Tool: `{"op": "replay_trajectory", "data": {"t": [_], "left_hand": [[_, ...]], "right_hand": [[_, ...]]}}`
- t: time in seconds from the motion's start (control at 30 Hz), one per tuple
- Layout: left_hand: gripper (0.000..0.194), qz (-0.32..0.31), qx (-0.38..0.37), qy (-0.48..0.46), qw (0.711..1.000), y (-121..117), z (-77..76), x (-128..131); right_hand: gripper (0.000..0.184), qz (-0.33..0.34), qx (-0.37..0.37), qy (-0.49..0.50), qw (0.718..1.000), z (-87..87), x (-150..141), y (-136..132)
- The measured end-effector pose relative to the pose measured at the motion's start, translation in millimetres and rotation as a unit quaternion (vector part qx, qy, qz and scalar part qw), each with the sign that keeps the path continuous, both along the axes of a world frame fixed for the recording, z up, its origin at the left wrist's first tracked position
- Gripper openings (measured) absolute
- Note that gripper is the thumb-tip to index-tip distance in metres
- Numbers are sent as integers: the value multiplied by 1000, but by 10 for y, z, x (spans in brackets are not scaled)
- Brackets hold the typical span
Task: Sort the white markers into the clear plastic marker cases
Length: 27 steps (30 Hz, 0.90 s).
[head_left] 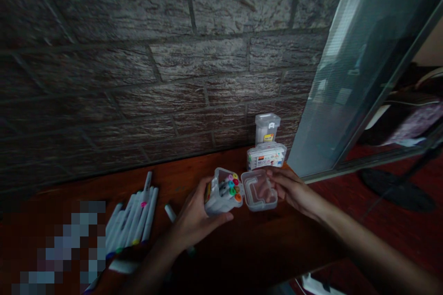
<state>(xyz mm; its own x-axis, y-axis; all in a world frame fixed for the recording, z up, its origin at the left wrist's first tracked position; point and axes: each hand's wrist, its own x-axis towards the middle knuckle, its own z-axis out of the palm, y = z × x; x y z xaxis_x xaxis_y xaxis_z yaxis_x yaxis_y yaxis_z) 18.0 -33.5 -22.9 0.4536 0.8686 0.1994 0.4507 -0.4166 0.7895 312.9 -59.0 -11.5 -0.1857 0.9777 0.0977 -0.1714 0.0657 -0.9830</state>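
My left hand [197,221] is wrapped round a clear plastic marker case [221,205], tilted with its mouth toward me. Inside it stand several markers [232,185] with pink, yellow, red, green, blue and orange ends. The case's clear lid [259,191] hangs open on its right side, and my right hand [285,186] grips the lid's far right edge with the fingertips. Below my left hand lies a loose marker [170,212], partly hidden by the hand and forearm.
Several white markers [133,216] lie in a bunch on the wooden table [187,168] at left. Behind the lid stand a filled marker case [266,156] and a taller clear case [267,128], close to the brick wall [221,60]. A glass panel [321,101] rises at right.
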Motion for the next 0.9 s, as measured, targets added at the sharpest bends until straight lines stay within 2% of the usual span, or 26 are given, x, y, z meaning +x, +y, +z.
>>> {"op": "replay_trajectory", "data": {"t": [0.13,0.23,0.37,0.47,0.6,0.77,0.9], "left_hand": [[77,26,7,-7,1000,-18,-17,15],[71,31,4,-7,999,-39,-6,20],[63,27,13,-4,1000,-57,11,36],[61,39,34,-8,999,-57,5,64],[62,66,30,-15,997,-48,5,99],[62,111,-7,-19,994,-48,32,117],[67,109,-16,-42,993,-60,51,118]], "right_hand": [[34,-71,-47,104,991,68,-144,-15],[39,-103,-49,127,985,108,-260,14],[36,-131,-43,145,980,152,-401,87],[38,-128,-45,177,975,188,-490,137],[38,-87,-61,205,973,223,-604,190],[41,-74,-38,186,979,255,-749,299],[44,-82,-25,174,981,300,-826,436]]}}
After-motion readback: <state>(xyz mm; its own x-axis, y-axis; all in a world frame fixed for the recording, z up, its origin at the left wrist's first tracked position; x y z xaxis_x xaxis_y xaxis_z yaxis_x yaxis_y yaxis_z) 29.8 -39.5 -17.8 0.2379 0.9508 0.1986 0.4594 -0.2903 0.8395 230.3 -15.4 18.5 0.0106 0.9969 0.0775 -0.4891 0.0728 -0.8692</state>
